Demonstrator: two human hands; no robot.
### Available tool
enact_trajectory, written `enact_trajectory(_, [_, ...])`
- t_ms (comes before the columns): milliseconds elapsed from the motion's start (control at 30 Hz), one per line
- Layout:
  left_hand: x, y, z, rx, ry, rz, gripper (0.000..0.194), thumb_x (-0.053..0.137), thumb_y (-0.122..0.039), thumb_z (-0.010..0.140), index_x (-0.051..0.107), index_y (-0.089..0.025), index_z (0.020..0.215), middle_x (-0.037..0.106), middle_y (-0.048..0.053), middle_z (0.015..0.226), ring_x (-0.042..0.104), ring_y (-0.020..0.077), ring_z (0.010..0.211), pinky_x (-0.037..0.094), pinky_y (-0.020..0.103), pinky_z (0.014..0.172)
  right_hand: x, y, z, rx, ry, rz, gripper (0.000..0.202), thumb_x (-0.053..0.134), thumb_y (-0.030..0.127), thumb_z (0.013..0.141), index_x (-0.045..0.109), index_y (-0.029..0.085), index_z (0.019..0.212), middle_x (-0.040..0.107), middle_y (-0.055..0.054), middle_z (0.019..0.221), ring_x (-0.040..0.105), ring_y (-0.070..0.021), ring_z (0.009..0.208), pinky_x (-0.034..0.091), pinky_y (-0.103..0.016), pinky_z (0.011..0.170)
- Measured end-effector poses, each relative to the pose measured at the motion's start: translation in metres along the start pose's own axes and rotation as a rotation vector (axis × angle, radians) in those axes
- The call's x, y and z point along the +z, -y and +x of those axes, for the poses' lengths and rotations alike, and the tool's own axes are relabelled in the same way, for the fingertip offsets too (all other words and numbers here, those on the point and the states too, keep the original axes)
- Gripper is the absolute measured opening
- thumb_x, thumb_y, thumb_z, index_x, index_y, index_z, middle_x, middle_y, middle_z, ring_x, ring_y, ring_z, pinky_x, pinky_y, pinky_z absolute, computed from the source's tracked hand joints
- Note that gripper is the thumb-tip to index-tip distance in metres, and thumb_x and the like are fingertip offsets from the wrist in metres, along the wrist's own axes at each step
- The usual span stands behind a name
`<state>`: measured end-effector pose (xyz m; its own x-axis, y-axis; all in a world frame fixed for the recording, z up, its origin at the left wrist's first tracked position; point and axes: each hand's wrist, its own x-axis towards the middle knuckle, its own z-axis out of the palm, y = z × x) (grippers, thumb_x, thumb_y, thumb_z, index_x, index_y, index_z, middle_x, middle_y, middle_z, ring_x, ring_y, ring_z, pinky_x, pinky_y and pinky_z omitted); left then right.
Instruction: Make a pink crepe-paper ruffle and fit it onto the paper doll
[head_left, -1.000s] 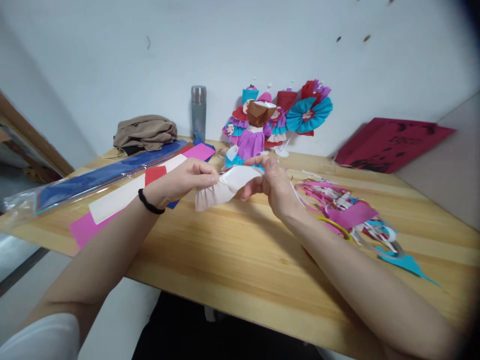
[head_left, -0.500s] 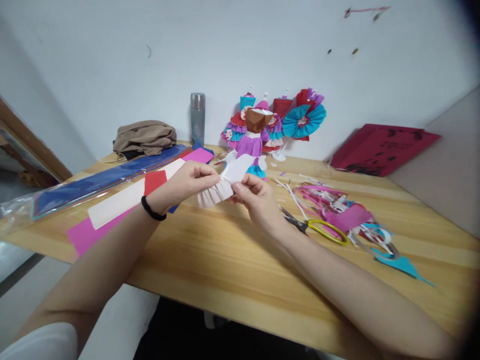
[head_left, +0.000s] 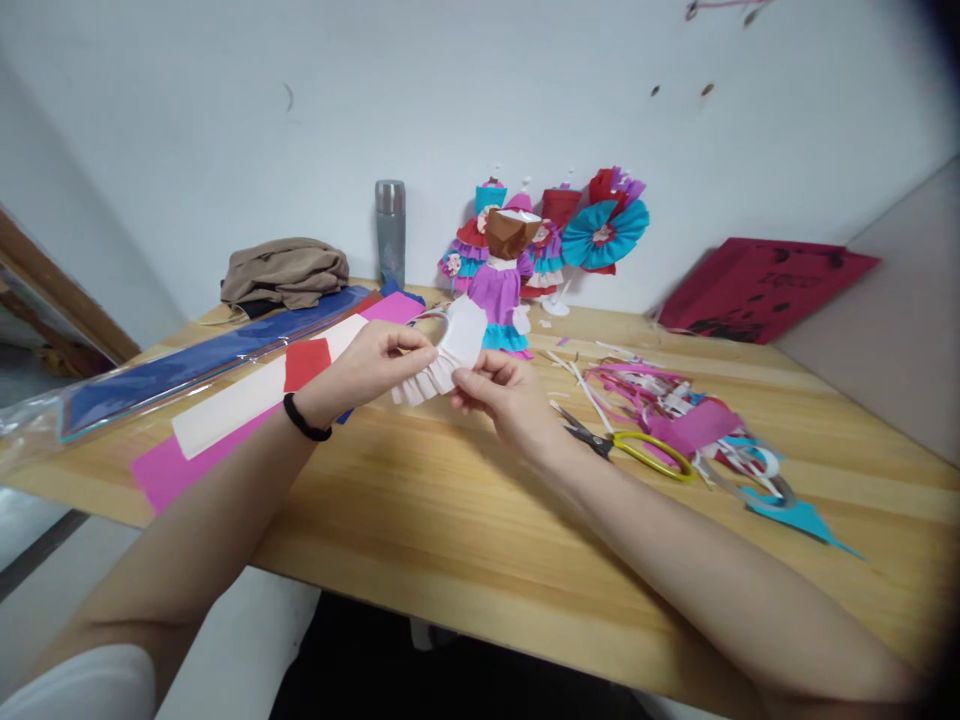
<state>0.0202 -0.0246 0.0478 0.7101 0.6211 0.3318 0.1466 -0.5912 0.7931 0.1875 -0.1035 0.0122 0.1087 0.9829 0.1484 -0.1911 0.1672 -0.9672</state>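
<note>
A pale paper strip (head_left: 466,330) is held up above the wooden table (head_left: 465,520), about midway between the near edge and the back edge, its lower-left part gathered in pleats and its other end flat and standing up. The left hand (head_left: 384,362) is closed in a pinch, thumb against fingers on the gathered edge; the right hand (head_left: 499,392) pinches the lower border just beside it, its other fingers curled underneath. The strip looks very light, soft and somewhat stretchy, like crepe, so it should crease readily, grip well and tear if tugged. The best hold is probably a flat pinch right at the base of the folds, leaving the loose rim uncrushed. Scissors (head_left: 626,448) lie toward the table's right edge, beside paper scraps (head_left: 697,430).
</note>
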Motion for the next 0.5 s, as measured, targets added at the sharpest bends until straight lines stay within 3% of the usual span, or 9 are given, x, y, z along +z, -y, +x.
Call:
enact_trajectory(300, [0.0001, 0.0, 0.0001, 0.0, -0.027, 0.055, 0.031, 0.055, -0.035, 0.083, 0.055, -0.012, 0.062, 0.044, -0.003, 0.055, 0.043, 0.0077, 0.054, 0.032, 0.019, 0.049, -0.0009, 0.0005, -0.0022, -0.146, 0.022, -0.138, 0.035, 0.076, 0.047, 0.067, 0.056, 0.019, 0.061, 0.061, 0.001, 0.055, 0.054, -0.0104, 0.049, 0.042, -0.024, 0.05])
enact_trajectory(500, [-0.0011, -0.0004, 0.0002, 0.03, 0.001, 0.093, 0.033, 0.055, -0.035, 0.084, 0.053, -0.013, 0.059, 0.043, -0.003, 0.054, 0.041, 0.0075, 0.053, 0.03, 0.02, 0.049, -0.009, -0.0048, 0.0002, -0.123, 0.086, -0.088, 0.04, 0.07, 0.056, 0.072, 0.061, 0.018, 0.064, 0.063, -0.002, 0.06, 0.057, -0.0126, 0.051, 0.044, -0.026, 0.051])
